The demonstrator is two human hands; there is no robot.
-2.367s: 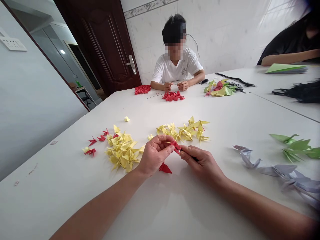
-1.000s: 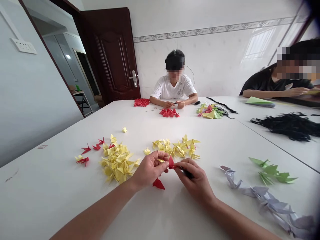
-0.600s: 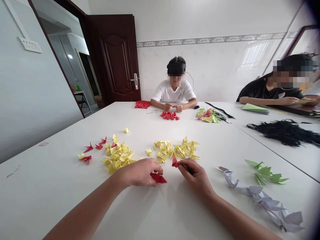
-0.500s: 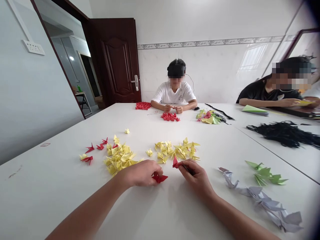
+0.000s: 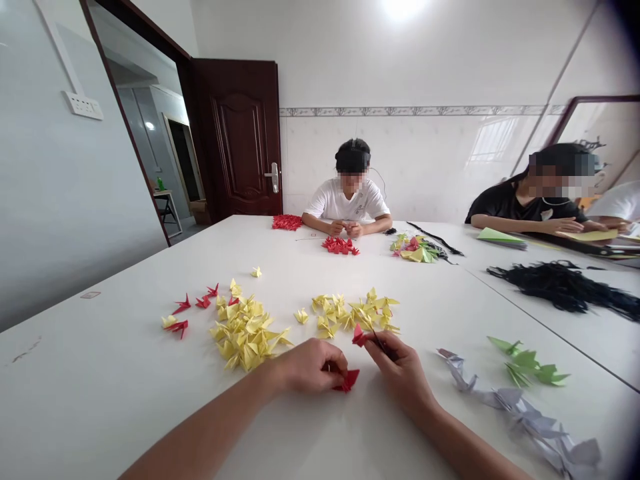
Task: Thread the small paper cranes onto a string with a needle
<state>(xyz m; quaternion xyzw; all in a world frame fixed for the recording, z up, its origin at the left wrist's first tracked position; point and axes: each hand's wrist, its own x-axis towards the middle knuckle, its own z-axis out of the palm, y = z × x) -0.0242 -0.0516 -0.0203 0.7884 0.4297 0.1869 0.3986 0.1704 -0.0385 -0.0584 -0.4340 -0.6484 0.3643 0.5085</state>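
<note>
The near red paper crane (image 5: 352,379) is now held farther right than a moment ago, pinched between closed fingertips of the left hand (image 5: 313,365). Another red crane (image 5: 358,335) and a thin dark tool (image 5: 379,342) are gripped in the narrowed fingers of the right hand (image 5: 405,370). On the white table (image 5: 125,380), yellow cranes (image 5: 249,333) are heaped to the left, pale lilac cranes (image 5: 523,408) strewn to the right, and small red cranes (image 5: 341,246) piled on the far side.
</note>
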